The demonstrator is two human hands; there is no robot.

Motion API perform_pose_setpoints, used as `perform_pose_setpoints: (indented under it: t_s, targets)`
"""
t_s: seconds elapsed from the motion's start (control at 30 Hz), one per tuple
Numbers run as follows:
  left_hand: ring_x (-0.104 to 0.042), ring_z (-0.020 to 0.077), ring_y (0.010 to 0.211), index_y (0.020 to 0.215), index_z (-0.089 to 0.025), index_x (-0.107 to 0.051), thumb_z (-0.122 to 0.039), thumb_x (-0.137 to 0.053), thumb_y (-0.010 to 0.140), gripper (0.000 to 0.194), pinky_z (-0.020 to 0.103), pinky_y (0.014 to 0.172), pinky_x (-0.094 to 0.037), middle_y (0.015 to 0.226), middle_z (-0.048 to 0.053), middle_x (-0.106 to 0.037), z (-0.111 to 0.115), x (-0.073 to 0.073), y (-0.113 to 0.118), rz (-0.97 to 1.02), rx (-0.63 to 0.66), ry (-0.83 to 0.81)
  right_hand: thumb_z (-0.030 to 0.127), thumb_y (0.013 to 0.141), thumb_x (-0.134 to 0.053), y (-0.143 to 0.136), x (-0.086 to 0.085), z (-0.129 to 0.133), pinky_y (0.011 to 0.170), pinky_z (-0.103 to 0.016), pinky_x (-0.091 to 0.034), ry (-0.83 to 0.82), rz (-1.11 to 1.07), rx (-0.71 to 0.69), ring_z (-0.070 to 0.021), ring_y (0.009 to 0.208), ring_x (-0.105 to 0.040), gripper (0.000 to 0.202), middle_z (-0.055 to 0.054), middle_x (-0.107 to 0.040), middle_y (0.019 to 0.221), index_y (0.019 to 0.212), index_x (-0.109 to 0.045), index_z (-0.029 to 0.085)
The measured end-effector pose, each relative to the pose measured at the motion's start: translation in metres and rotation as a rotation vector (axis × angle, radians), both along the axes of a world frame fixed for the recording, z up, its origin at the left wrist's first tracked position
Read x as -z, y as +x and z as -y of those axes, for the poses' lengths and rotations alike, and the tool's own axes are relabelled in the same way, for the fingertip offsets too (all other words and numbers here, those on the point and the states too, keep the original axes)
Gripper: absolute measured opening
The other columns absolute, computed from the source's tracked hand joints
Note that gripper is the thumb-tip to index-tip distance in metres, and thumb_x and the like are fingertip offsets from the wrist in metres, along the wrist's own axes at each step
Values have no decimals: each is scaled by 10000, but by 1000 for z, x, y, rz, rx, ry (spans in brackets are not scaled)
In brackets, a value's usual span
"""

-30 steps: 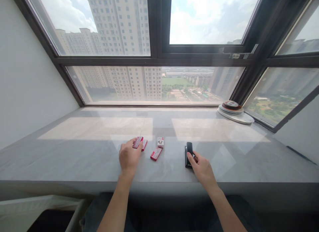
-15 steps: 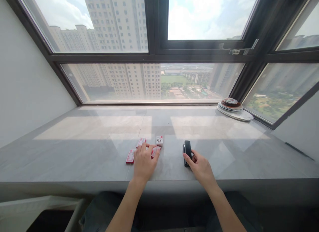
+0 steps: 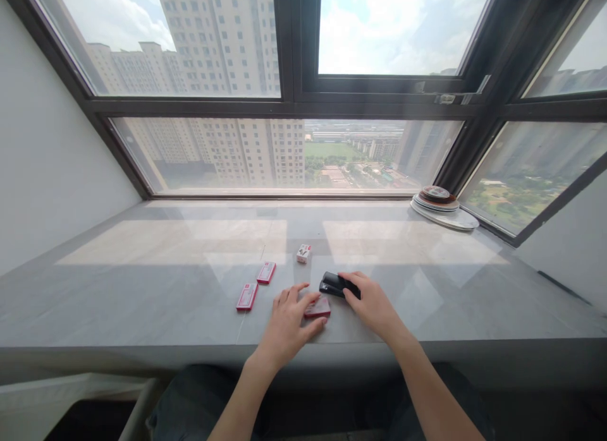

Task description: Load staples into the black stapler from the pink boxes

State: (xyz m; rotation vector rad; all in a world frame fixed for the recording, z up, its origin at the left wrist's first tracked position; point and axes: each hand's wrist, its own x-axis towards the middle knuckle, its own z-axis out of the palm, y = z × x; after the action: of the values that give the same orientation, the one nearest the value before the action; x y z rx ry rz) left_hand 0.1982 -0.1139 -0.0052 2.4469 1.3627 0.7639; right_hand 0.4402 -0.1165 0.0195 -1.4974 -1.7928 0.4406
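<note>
My left hand (image 3: 288,324) has its thumb and forefinger around a small flat red-and-white box (image 3: 317,308), one along each long edge. The other fingers stretch forward, apart from it. In my right hand (image 3: 372,302) is a black stapler (image 3: 333,284), lying nearly sideways with its end pointing left, just behind that box. Fingers cover the stapler's right part. Two similar flat red-and-white boxes, a nearer one (image 3: 247,297) and a farther one (image 3: 266,272), lie to the left. A small white-and-red box (image 3: 303,253) with a dark picture stands behind my hands.
All this rests on a grey stone windowsill (image 3: 165,302) with a front edge near my knees. A stack of plates (image 3: 439,207) sits at the back right corner by the dark window frame (image 3: 294,109). A white container (image 3: 71,390) is below at left.
My right hand has turned the stapler from upright in view to sideways and brought it left. My left hand and its red-and-white box have moved right and nearer. The small white-and-red box has shifted back.
</note>
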Motion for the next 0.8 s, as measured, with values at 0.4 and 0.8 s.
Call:
perform_pose_setpoints:
  t_s: [0.4,0.8]
  targets:
    - [-456,290,1370,1368,-331,-545,-401,-672,884,506,479,1157,-367,1461,45,-531,-1,-3,-12,51,116,-55,468,827,-695,-83,-9,-24,815,-309,-448,3,28,165,-228,879,-637,274,-59,-718,940,950,-717,224]
    - [-464,253,1394,1109,-311,-649,-340,-701,839,277,394,1124,-432,1520,25,-480,-4,-11,-27,190,96,-245,645,925,-429,48,38,1,391,-239,-415,-399,-667,346,-151,462,-586,524,-63,-670,741,929,-651,169]
